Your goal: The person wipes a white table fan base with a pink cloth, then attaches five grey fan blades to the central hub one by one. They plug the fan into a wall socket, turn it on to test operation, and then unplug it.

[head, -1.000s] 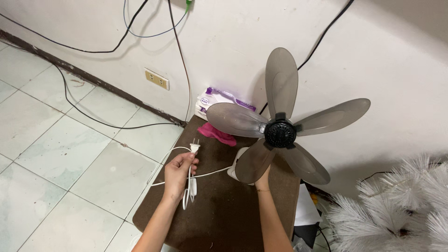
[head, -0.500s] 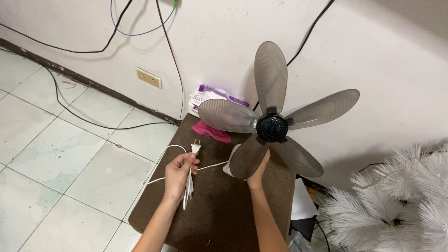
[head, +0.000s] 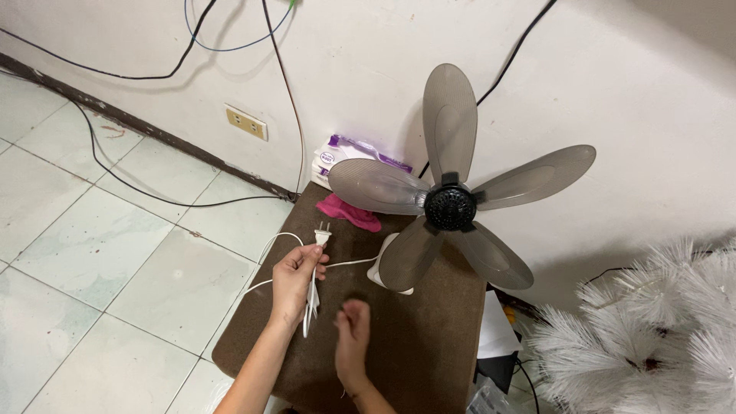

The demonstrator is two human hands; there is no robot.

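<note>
- Your left hand (head: 295, 282) is gripping the white cord (head: 310, 303), plug (head: 323, 234) sticking up.
- Your right hand (head: 353, 337) is hovering half-open, empty, near the fan (head: 448, 207) on the brown tabletop (head: 414, 345).

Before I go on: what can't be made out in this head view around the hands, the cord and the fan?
- Right hand: motion-blurred, so its fingers and whether it holds anything are unclear.
- White cord: the bundle passes inside the left hand; its run to the fan is partly hidden.
- Fan base: mostly covered by the grey blades.
- Brown surface: near edge cut off by the frame bottom.
- Wall outlet: slots too small to read.
</note>
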